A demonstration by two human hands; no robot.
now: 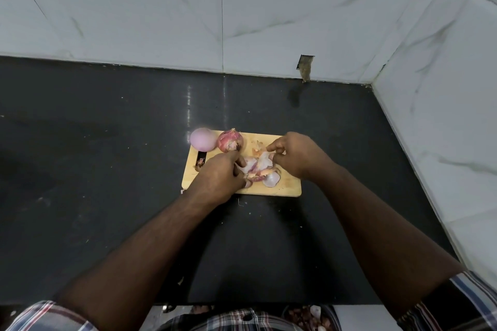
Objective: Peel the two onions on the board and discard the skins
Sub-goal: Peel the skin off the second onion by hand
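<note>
A small wooden cutting board (291, 188) lies on the dark counter. At its far left corner sits a peeled pale pink onion (203, 138). Beside it stands a red onion (230, 140) with skin still on it. A heap of loose onion skins (262, 168) lies in the board's middle. My left hand (219, 176) curls its fingers round the left side of the heap. My right hand (294, 154) pinches skins at the heap's right side, forefinger pointing left. Both hands hide part of the heap.
The black counter (107, 169) runs to marbled white wall tiles (242, 8) behind and at the right. A few skin scraps lie at the board's handle slot (200, 162) and on the counter. Below the counter's front edge a container with skins (309, 316) shows.
</note>
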